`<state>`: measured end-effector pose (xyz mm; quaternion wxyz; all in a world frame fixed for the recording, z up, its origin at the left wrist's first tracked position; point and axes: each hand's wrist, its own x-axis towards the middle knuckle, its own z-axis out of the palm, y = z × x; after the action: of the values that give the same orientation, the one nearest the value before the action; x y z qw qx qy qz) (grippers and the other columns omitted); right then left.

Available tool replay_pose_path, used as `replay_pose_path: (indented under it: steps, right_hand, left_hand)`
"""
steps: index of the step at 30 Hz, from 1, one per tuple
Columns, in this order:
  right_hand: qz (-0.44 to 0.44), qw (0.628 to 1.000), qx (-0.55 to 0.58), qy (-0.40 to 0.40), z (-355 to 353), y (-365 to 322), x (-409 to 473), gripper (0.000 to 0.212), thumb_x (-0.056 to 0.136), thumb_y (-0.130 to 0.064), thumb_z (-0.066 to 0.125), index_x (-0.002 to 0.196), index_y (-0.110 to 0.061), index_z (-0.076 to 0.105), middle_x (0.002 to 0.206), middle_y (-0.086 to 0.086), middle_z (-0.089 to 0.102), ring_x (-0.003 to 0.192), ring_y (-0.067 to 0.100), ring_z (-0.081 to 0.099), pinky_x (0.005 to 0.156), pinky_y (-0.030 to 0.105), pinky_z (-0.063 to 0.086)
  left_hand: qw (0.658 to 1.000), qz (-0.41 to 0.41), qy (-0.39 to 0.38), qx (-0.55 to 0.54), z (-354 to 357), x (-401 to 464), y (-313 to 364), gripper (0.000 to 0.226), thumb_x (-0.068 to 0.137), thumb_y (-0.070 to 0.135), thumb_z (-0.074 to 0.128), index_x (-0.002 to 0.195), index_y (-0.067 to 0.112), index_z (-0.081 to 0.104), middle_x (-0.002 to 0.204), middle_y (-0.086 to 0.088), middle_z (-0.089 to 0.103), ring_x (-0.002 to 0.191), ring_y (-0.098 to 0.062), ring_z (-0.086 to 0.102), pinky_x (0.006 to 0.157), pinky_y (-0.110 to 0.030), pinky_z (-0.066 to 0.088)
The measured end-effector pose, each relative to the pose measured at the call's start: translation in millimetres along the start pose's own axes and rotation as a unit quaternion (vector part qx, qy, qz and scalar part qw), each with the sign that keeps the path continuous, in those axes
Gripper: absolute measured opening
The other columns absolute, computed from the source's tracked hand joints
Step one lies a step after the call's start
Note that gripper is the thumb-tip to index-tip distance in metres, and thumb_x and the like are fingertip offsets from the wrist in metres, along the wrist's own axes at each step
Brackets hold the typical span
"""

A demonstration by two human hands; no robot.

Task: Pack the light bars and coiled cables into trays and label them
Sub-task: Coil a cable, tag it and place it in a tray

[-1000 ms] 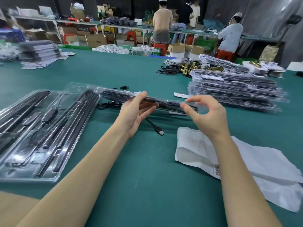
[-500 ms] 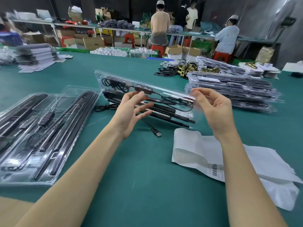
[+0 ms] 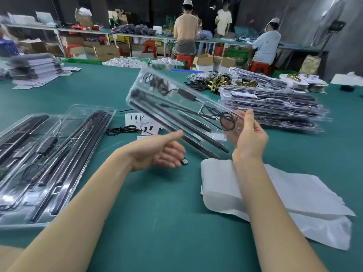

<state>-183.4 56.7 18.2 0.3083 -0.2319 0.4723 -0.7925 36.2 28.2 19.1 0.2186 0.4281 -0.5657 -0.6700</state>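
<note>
Filled trays (image 3: pixel 49 160) lie on the green table (image 3: pixel 157 222), left of the lifted tray (image 3: pixel 176 110). Left hand (image 3: pixel 157 152) is below that tray, palm up, fingers loosely spread, holding nothing. Right hand (image 3: pixel 248 136) pinches its near end; tray tilted, motion-blurred. Fingertip contact behind the plastic is unclear.

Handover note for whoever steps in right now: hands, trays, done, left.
Right hand: grip on one end of a filled clear tray, tilted up off the table; light bars and coiled cables are inside.
Left hand: open, palm up, under the tray's lower edge, holding nothing.
Stack of packed trays sits far right. Two more filled trays lie at left. A loose coiled cable and label sheet lie behind the left hand; white bags at near right.
Done: this tray is loaded.
Left: probably label it and add it to the stack, then handle the left trays.
</note>
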Motion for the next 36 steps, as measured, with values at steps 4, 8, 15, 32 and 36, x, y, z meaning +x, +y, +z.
replay_pose_path:
  steps: [4,8,15,32,36]
  right_hand:
    - [0.099,0.982,0.157,-0.015,5.3,4.4,-7.7,0.025,0.101,-0.033,0.058,0.104,-0.012,0.072,0.094,0.004,0.077,0.089,0.024,0.075,0.067,0.03,0.06]
    - [0.155,0.955,0.177,-0.179,-3.9,8.4,-13.4,0.037,0.099,-0.02,0.06,0.129,0.001,0.059,0.122,0.017,0.068,0.109,0.027,0.07,0.086,0.035,0.059]
    - [0.246,0.923,-0.043,-0.293,-29.2,1.4,-10.6,0.039,0.078,-0.017,0.075,0.116,-0.013,0.068,0.106,0.002,0.074,0.092,0.011,0.07,0.089,0.027,0.057]
    - [0.209,0.944,0.109,-0.23,-24.8,-1.4,-13.7,0.013,0.095,-0.002,0.061,0.104,-0.01,0.057,0.104,0.008,0.074,0.073,0.018,0.072,0.058,0.024,0.058]
    - [0.213,0.957,0.154,-0.126,-29.6,0.7,-9.6,0.019,0.093,0.004,0.06,0.112,-0.001,0.059,0.107,0.011,0.066,0.082,0.026,0.074,0.067,0.03,0.061]
  left_hand:
    - [0.999,0.054,0.005,0.003,19.4,4.8,-5.1,0.076,0.074,0.055,0.071,0.128,0.005,0.053,0.112,-0.015,0.073,0.098,-0.03,0.073,0.077,-0.031,0.061]
    - [0.965,0.184,0.109,-0.15,40.1,13.3,-0.6,0.037,0.095,0.023,0.065,0.126,0.014,0.048,0.123,-0.016,0.069,0.118,-0.04,0.062,0.09,-0.051,0.058]
    - [0.967,0.122,0.118,-0.192,19.2,7.4,-8.5,0.065,0.09,0.018,0.069,0.146,0.034,0.038,0.132,0.004,0.066,0.114,-0.008,0.064,0.101,-0.036,0.049]
    - [0.928,0.054,-0.056,-0.366,-11.4,-3.2,-14.1,0.066,0.09,0.056,0.056,0.132,0.005,0.063,0.136,-0.017,0.061,0.125,-0.032,0.06,0.095,-0.045,0.056]
    - [0.93,0.058,-0.046,-0.361,3.6,3.5,-14.7,0.032,0.088,0.014,0.065,0.118,0.002,0.059,0.12,-0.02,0.067,0.112,-0.035,0.067,0.087,-0.041,0.059]
